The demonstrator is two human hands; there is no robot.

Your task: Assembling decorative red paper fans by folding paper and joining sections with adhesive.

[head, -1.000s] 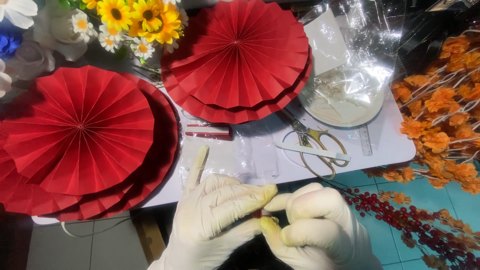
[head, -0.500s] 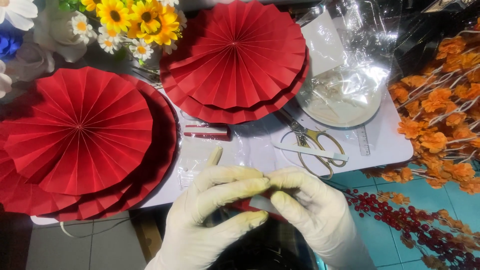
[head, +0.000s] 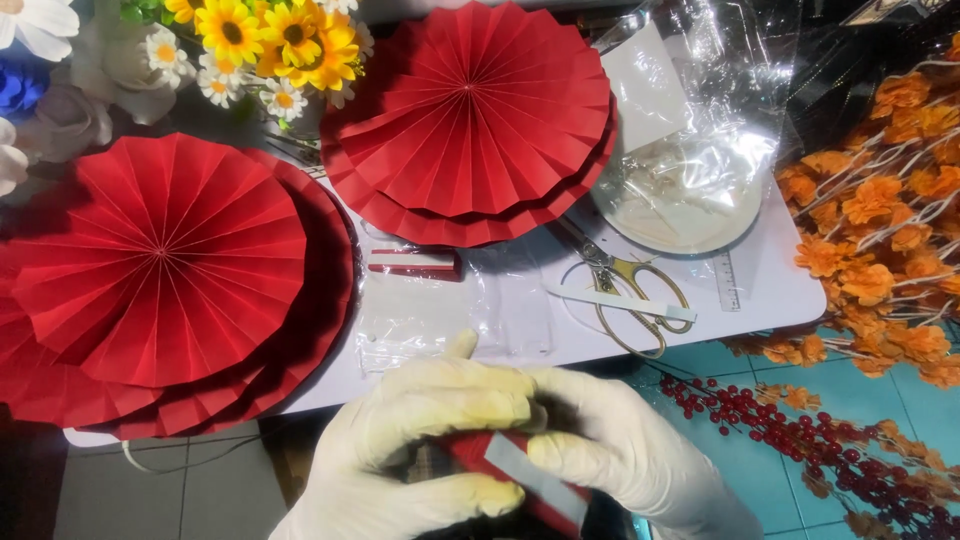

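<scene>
A: White tabletop (head: 770, 290), smooth and matte, over teal floor tiles. We log two stacks of pleated red paper fans: one (head: 160, 270) at left, one (head: 470, 110) at top centre, both round with crisp radial folds.

B: Our hands? Both in thin, wrinkled cream gloves. Left hand (head: 420, 450) and right hand (head: 620, 450) are pressed close together, fingers curled, pinching a folded red paper piece (head: 520, 480) with a pale grey strip across it, held below the table edge.

A: Hidden parts: the piece is mostly covered by our fingers and cut off at the bottom edge, so we cannot tell its full shape.

B: Around it: gold-handled scissors (head: 630, 285) lie on the table with a white strip across them. Crinkled clear plastic (head: 700, 130) covers a round white dish; its contents are hard to make out. A small red and white bar (head: 415, 263) sits on flat clear sleeves.

A: Yellow daisies (head: 270, 40) at top, orange blossoms (head: 880, 200) at right, red berry sprigs (head: 790, 430) on the tiles.
</scene>
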